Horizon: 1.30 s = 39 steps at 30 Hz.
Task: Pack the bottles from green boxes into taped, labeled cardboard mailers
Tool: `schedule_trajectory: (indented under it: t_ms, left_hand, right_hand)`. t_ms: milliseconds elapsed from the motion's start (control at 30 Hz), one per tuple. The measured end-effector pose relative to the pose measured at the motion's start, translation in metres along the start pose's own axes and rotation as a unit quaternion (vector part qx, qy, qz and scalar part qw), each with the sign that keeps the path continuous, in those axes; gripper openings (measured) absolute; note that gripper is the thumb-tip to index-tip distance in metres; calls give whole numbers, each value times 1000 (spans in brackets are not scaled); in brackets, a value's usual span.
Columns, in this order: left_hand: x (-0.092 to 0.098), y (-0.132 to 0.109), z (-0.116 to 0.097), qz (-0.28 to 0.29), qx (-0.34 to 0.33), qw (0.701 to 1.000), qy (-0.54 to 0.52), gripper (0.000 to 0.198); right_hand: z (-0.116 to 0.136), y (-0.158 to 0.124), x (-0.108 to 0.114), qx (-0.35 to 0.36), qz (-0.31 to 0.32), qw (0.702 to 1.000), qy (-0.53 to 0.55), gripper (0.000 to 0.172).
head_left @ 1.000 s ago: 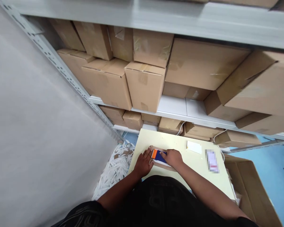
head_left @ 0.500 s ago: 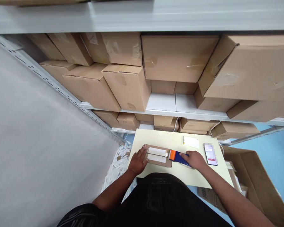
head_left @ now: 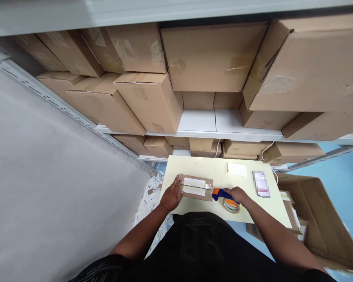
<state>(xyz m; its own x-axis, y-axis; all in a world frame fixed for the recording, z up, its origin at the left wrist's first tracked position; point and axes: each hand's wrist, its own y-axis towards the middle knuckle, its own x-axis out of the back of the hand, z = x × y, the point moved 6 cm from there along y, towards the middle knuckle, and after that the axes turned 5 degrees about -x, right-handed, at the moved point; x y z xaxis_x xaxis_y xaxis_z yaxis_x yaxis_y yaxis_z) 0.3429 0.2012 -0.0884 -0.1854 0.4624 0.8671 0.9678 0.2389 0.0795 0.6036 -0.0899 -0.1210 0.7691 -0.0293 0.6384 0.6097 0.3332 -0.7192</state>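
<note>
L hand point(head_left: 171, 194): head view; flat, fingers spread, palm pressing down on left end of small cardboard parcel point(head_left: 195, 187). Holds it against table point(head_left: 247, 211).
R hand point(head_left: 238, 194): curled tight round handle of tape dispenser point(head_left: 222, 194), blue body w/ orange front; tape roll point(head_left: 231, 205) sits under the wrist. Dispenser nose is at parcel's right edge, touching or just beside it, can't tell which.
Parcel: flat, brown, lies on near-left part of table, white label on top. Clear tape strip runs along its length, over the label, toward dispenser.
Table: pale yellow top. White card point(head_left: 237, 170) near far edge, phone point(head_left: 261, 183) to its right, both well apart from parcel.
Surroundings: shelving point(head_left: 223, 135) behind table stacked w/ cardboard boxes point(head_left: 153, 98); open carton point(head_left: 314, 219) on floor at right; white paper scraps point(head_left: 148, 201) on floor at left.
Step, judged: tape laid across, dispenser at end of run. To do it well: keep L palm weight on so parcel doesn't slide; keep tape taut and low past the edge; tilt dispenser so blade bites, then cut w/ short snap. Rub strip flat after, esp. over label edge, to kill bubbles.
Risk: slack tape wrinkles or sticks to itself.
</note>
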Motion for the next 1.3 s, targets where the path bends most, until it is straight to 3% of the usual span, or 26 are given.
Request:
schedule_trajectory:
  t_ms: [133,267,400,533,633,700,767,833,900,1100,1233,1300]
  left_hand:
    - [-3,0,1,2,-2,999,-40,67]
    - [-6,-4,5,0,14,994,-111,71]
    - [-12,-17,21,-29,77,966,-245,88]
    - [-25,-30,38,32,146,926,-346,95]
    - [-30,-32,43,73,167,920,-348,95]
    - [-31,-29,43,83,170,917,-350,92]
    - [-34,-25,42,83,172,914,-358,86]
    - [-37,-23,42,79,174,909,-370,83]
    - [-39,-22,41,74,174,905,-382,81]
    - [-26,-17,38,57,141,920,-362,71]
    - [-11,-4,39,51,176,942,-281,54]
    - [-8,5,42,64,208,945,-242,47]
  right_hand:
    - [-27,-9,-10,-60,-1,998,9,69]
    - [-44,-33,-14,-96,-96,991,15,69]
    - [-24,-43,-21,-62,-201,974,-80,55]
    - [-4,-40,-30,-39,-239,960,-137,46]
    - [3,-46,-38,3,-277,957,-82,56]
    - [14,-52,-53,78,-248,966,-11,70]
    - [30,-56,-74,133,-173,973,72,78]
    - [47,-57,-92,143,-104,973,148,80]
    - [64,-57,-100,134,-83,967,198,77]
    - [82,-60,-88,97,-95,959,248,69]
    - [90,-64,-68,71,-122,960,241,51]
    - [98,-61,-62,40,-121,963,236,53]
